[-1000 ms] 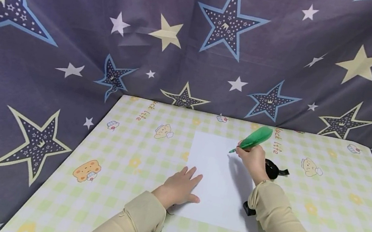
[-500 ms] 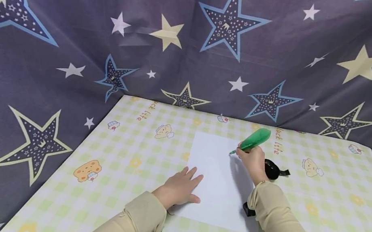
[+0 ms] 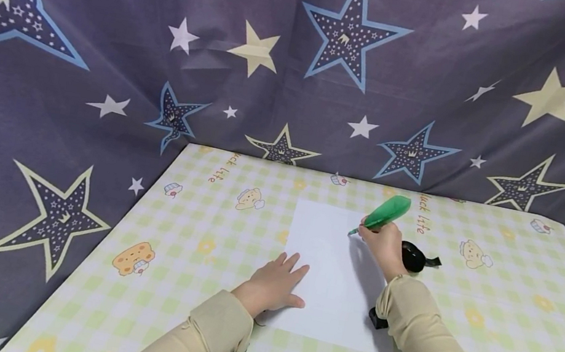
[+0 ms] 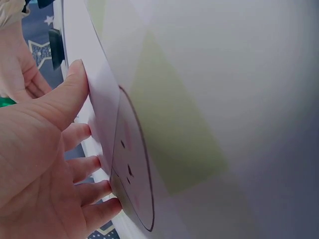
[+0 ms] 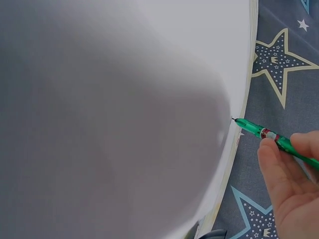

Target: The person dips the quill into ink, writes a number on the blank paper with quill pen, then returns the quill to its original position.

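A white sheet of paper point(image 3: 323, 282) lies on the table. My left hand point(image 3: 277, 284) rests at its left edge, fingers spread; in the left wrist view the thumb and fingertips touch the sheet and the cloth beside it. My right hand point(image 3: 384, 246) pinches a green feather pen point(image 3: 387, 212) over the upper right part of the sheet, feather slanting up and to the right. In the right wrist view the pen's clear green barrel point(image 5: 249, 127) has its dark tip right at the paper's surface. No marks show on the paper.
A checked tablecloth point(image 3: 228, 229) with cartoon prints covers the table. Beside my right wrist is a black rounded item with a strap point(image 3: 413, 257), and a small black block point(image 3: 378, 318) shows by the cuff. A star-patterned curtain point(image 3: 317, 101) hangs behind the table.
The pen has shifted very slightly, its tip a touch lower and its feather a little down and left. My left hand keeps its place on the sheet.
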Tool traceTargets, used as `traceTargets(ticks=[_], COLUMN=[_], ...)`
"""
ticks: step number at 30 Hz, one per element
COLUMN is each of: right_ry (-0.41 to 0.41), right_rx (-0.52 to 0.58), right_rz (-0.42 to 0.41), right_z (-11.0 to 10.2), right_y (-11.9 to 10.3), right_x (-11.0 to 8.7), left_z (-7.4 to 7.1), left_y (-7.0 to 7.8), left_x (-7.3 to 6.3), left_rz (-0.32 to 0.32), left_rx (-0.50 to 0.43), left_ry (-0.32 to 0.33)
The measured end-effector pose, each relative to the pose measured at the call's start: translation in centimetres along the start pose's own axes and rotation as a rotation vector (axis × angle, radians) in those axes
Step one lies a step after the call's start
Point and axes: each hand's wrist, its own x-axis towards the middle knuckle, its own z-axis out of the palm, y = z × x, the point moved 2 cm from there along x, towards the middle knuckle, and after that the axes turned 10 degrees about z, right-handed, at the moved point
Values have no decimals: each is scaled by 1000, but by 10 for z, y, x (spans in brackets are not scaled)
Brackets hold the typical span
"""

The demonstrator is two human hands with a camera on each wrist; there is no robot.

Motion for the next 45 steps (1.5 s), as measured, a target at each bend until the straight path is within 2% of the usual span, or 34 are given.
traceTargets(ticks=[45], right_ry=[-40], right_rx=[-8], right_rz=[-42], right_z=[0], right_y=[-3], right_x=[-7], left_z=[0], left_y=[0], left_x=[1], left_rz=[-2], left_rx=[-6], left_ry=[-6])
